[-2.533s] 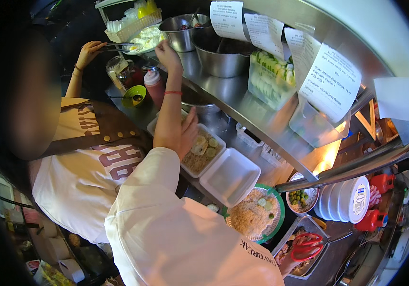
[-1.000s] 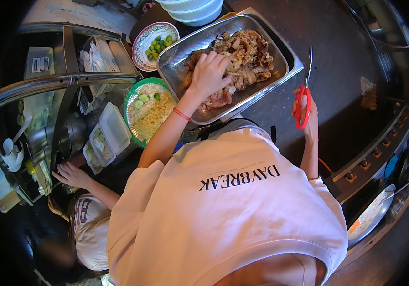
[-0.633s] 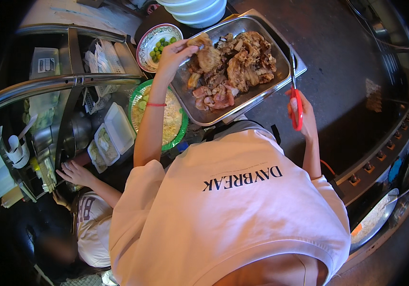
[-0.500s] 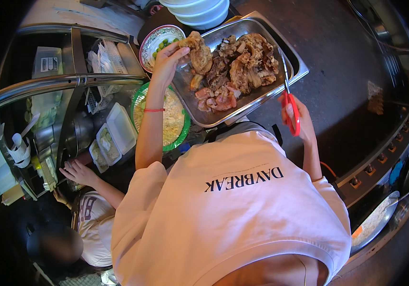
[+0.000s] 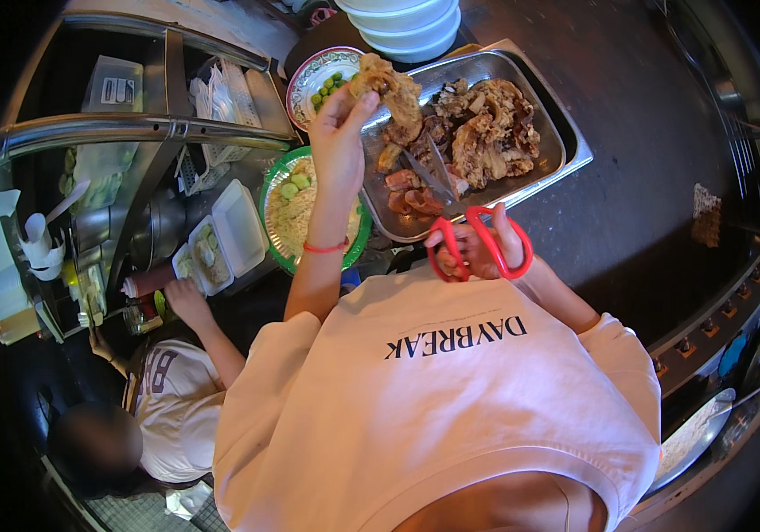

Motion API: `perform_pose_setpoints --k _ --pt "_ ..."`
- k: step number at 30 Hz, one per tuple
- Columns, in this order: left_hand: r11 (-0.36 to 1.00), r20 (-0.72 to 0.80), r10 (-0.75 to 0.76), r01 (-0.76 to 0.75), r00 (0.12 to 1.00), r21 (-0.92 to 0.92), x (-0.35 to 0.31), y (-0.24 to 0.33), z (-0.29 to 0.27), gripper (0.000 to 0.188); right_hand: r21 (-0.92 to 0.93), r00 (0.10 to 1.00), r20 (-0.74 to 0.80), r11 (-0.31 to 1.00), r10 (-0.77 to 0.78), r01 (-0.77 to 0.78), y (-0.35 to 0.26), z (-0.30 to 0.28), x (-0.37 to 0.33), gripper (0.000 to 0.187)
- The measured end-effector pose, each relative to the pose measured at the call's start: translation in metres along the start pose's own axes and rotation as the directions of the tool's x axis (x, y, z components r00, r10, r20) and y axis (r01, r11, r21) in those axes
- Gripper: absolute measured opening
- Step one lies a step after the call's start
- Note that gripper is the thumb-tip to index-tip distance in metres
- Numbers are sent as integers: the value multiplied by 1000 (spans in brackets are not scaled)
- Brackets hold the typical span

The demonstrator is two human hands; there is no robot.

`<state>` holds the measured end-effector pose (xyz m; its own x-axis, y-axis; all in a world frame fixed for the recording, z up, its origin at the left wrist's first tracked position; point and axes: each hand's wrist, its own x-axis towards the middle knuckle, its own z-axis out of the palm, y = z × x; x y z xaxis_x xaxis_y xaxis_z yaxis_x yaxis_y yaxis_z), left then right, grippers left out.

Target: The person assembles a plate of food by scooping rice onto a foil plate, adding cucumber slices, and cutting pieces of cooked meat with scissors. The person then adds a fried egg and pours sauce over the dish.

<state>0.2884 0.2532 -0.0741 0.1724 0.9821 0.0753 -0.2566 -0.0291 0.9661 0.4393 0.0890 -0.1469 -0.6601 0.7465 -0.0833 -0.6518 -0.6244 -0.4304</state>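
My left hand (image 5: 341, 124) pinches a piece of fried meat (image 5: 391, 96) and holds it up over the left side of a metal tray (image 5: 566, 142). In my right hand (image 5: 477, 251) is a pair of scissors (image 5: 497, 238) with red handles, my fingers through the loops. The blades are parted and point up toward the held piece, over the tray. Browned meat chunks (image 5: 497, 133) fill the tray's right part, and pinker slices (image 5: 415, 197) lie at its near left corner. Whether the blades touch the meat, I cannot tell.
Left of the tray stand a patterned plate (image 5: 296, 96) with green pieces and a green-rimmed dish (image 5: 280, 168). Stacked white containers (image 5: 411, 27) stand behind. An open takeaway box (image 5: 240, 232) lies near a co-worker's hand (image 5: 188, 303). Metal shelving (image 5: 87, 131) runs along the left.
My right hand has brought the scissors leftward from the tray's right side to its near edge, and their blades have opened. The raised meat is now lifted toward the blades.
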Motion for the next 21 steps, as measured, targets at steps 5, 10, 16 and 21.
perform_pose_setpoints --k 5,10,16,21 --pt "984 -56 62 -52 997 168 -39 2 4 33 100 985 -90 983 -144 153 -10 12 24 96" --pt "963 10 117 -116 993 243 -69 -24 -23 39 -422 935 -315 907 -162 15 -15 -3 8 89" --pt "925 208 7 73 978 -374 -102 -24 -65 37 -899 907 -329 382 -262 -216 -39 10 -6 64" --pt "970 -290 -231 241 929 0 -143 -16 -92 25 -981 966 -195 32 -168 -192 -41 38 28 74"
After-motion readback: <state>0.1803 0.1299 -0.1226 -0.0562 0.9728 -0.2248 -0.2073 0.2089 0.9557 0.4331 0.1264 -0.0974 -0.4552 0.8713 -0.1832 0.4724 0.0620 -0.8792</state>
